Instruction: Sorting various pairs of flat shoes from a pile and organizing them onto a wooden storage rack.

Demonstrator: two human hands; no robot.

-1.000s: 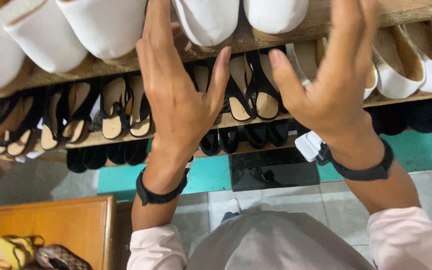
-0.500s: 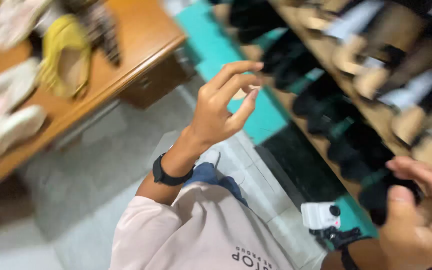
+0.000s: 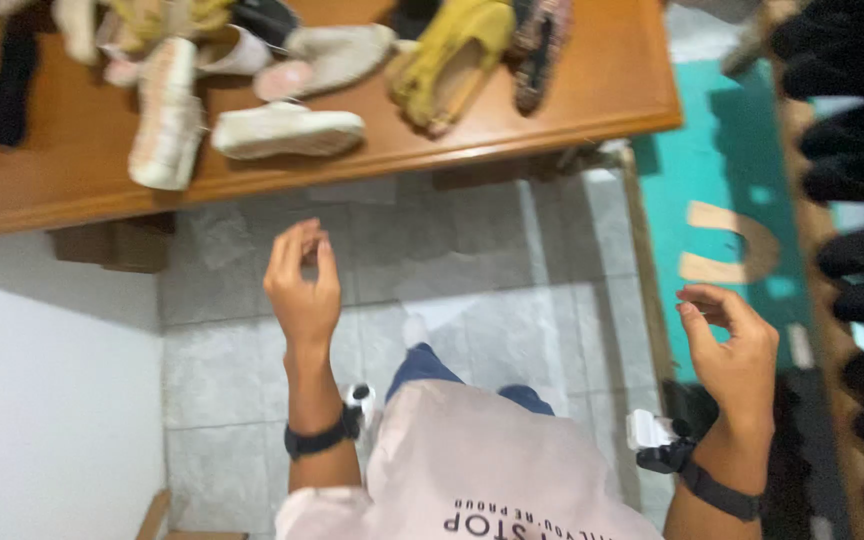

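We look down from head height on both our hands, raised in front of the chest above a grey tiled floor (image 3: 512, 290). Our left hand (image 3: 302, 290) is lifted with the forearm upright in the picture, wrist bent slightly, fingers curled loosely inward so the fingertips (image 3: 309, 243) nearly meet the thumb; it holds nothing. A dark wristband (image 3: 320, 437) circles that wrist. Our right hand (image 3: 737, 350) hangs at a similar height but well apart, over the edge of a teal mat (image 3: 692, 160), its fingers half curled and the thumb drawn toward them, also empty. A dark strap (image 3: 722, 492) with a small white device (image 3: 649, 430) sits on that wrist.

Nearest the left hand, though well clear of it, a wooden table (image 3: 572, 100) runs across the top of the picture, strewn with footwear: a white shoe (image 3: 287, 131) lying on its side close to the near edge, a pale platform shoe (image 3: 166, 122) just beside it, a yellow shoe (image 3: 452, 55) farther right, and a patterned one (image 3: 537, 45) next to that. Along the right edge, a rack of dark shoes (image 3: 857, 170) stands blurred. Below, our pale pink shirt (image 3: 472, 470) fills the bottom centre.
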